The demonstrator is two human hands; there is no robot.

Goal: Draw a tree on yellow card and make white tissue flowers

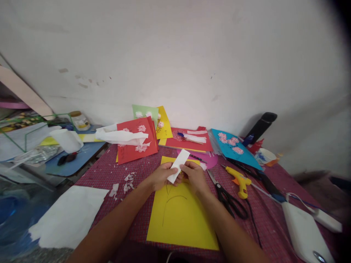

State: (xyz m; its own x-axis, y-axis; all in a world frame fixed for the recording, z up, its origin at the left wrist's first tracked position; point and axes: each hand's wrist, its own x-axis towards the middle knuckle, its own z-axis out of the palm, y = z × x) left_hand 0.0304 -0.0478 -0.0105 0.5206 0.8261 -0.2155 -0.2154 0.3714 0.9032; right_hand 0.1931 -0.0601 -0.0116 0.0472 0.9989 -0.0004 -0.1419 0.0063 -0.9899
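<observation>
Both hands hold a narrow white folded paper strip (pixel 179 165), tilted up to the right. My left hand (pixel 164 176) pinches its left edge near the lower end, thumb on top. My right hand (pixel 194 176) grips the opposite edge, its fingers curled partly out of sight. Below them lies a yellow paper sheet (pixel 182 219) with dark curved lines drawn on it; my forearms cover parts of it. Black-handled scissors (pixel 227 199) rest just right of the sheet, with a yellow hot glue gun (pixel 239 182) beyond them.
Red cards with pink paper flowers (pixel 137 140) lean at the back left; a blue flowered card (pixel 236 146) sits back right. White paper (pixel 74 215) hangs over the left table edge. A white box-like object (pixel 305 230) and cables lie at the right. The wall stands close behind.
</observation>
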